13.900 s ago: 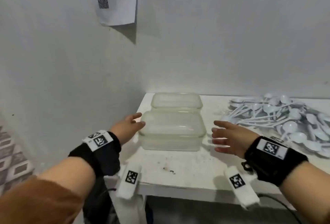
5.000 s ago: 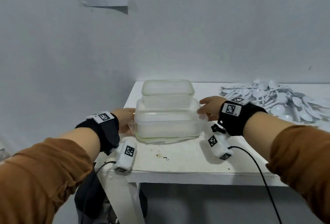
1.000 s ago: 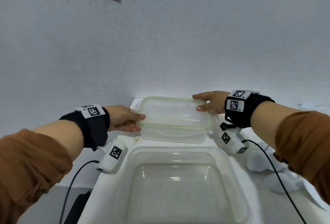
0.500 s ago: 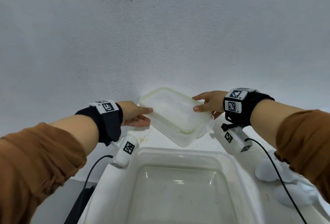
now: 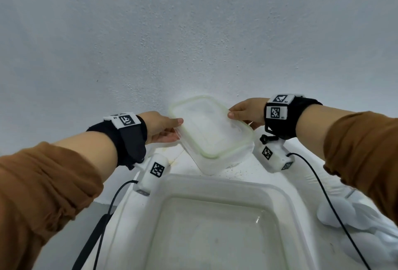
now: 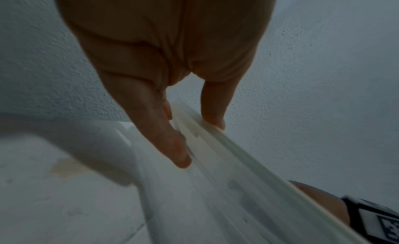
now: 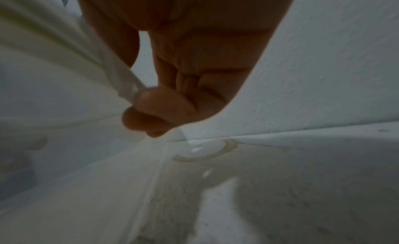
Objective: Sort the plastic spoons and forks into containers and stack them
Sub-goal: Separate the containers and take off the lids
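Observation:
A small clear lidded container (image 5: 211, 131) is held between both hands at the back of the white table, close to the wall. It is turned diagonally and tilted, its near corner low over the table. My left hand (image 5: 165, 127) pinches its left rim, thumb on the lid and fingers beneath, as the left wrist view shows (image 6: 198, 141). My right hand (image 5: 243, 112) grips the far right rim, with curled fingers (image 7: 151, 111) under the edge. A large open clear container (image 5: 215, 180) stands empty in front of me. White plastic spoons (image 5: 355, 222) lie at the lower right.
The white wall (image 5: 193, 43) rises directly behind the small container. The table's left edge (image 5: 129, 185) drops off next to the large container. Black cables (image 5: 323, 194) hang from both wrist cameras across the table. A ring stain (image 7: 205, 150) marks the tabletop.
Both hands have kept their hold and turned the small container from square-on to diagonal, tilting it. The view has dropped closer to the large container.

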